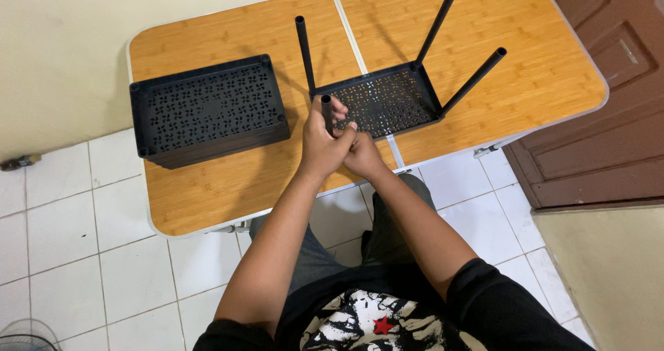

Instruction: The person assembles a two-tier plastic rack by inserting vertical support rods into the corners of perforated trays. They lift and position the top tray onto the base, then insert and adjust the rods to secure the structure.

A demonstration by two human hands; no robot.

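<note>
— What are the hands doing?

— The left hand (324,140) is clamped round a black tube leg (326,109) at the near corner of the perforated shelf tray (384,102); the right hand (361,156) presses against it, its grip hidden.

— And around them?

— Three other legs (474,80) stand up from that tray. A stack of black trays (207,109) sits well apart, leftward on the wooden folding table (207,185). Both forearms reach forward.

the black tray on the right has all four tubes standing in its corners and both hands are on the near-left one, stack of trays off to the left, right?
Not quite. The head view shows both hands, left hand and right hand, on the near-left tube of the black tray, with the stack of trays on its left. But the near-right corner holds no tube; only three others stand.
</note>
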